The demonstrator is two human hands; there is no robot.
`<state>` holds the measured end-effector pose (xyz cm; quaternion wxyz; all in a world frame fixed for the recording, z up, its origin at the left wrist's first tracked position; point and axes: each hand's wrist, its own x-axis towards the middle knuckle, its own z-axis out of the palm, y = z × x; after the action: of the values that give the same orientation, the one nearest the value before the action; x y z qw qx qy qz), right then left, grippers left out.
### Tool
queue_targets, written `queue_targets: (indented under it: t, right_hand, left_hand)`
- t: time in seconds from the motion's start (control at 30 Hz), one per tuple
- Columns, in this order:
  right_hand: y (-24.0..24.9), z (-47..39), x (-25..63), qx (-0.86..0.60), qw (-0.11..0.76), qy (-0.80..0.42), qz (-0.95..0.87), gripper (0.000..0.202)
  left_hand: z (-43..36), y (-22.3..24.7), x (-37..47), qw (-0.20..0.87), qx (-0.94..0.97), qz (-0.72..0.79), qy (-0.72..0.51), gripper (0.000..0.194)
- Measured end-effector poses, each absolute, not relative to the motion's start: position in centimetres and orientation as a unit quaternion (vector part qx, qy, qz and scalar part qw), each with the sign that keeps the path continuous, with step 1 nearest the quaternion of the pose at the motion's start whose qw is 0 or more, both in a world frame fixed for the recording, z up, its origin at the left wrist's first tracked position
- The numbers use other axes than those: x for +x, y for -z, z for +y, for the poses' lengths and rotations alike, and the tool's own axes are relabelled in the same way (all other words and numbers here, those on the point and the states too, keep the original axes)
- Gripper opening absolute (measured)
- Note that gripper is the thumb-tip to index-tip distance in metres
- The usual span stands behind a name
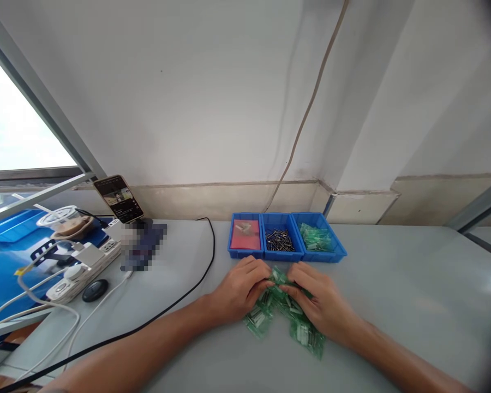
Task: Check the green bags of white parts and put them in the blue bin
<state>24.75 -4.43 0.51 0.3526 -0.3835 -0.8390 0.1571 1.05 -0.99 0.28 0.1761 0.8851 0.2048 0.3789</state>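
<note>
Left hand (245, 286) and right hand (321, 300) pinching green packets (306, 334) between them
The packets, too bunched to count, lie near centre on one table (396, 284); beyond stand three blue bins (284, 255), with one red sheet (241, 240) in the left; one phone (118, 199) leans far left.

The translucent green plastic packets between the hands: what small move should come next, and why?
Perhaps the left hand and right hand should gently pull apart, to part the translucent green plastic packets: both pinch this bunch close together, with packets spread near each hand, and similar green packets lie in the rightmost blue plastic bin.
</note>
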Motion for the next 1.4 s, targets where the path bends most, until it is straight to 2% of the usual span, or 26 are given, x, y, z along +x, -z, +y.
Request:
queue_targets:
  t: [0.17,0.33,0.9,1.4]
  right_hand:
    - [-0.62,-4.45,24.78,-0.379,0.344,-0.167,-0.843,0.024]
    - [-0.45,-4.31,24.86,-0.426,0.326,-0.212,-0.817,0.008]
    - [-0.68,-4.21,25.10,-0.417,0.329,-0.163,-0.832,0.017]
    - [-0.73,-4.48,25.05,-0.443,0.330,-0.166,-0.817,0.022]
  left_hand:
    - [-1.06,-0.18,1.03,0.179,0.880,0.219,-0.382,0.017]
    - [-1.10,0.12,0.96,0.179,0.865,0.260,-0.390,0.011]
    - [-1.17,-0.16,0.97,0.151,0.871,0.279,-0.375,0.015]
    - [-1.53,-0.63,0.87,0.197,0.851,0.320,-0.367,0.021]
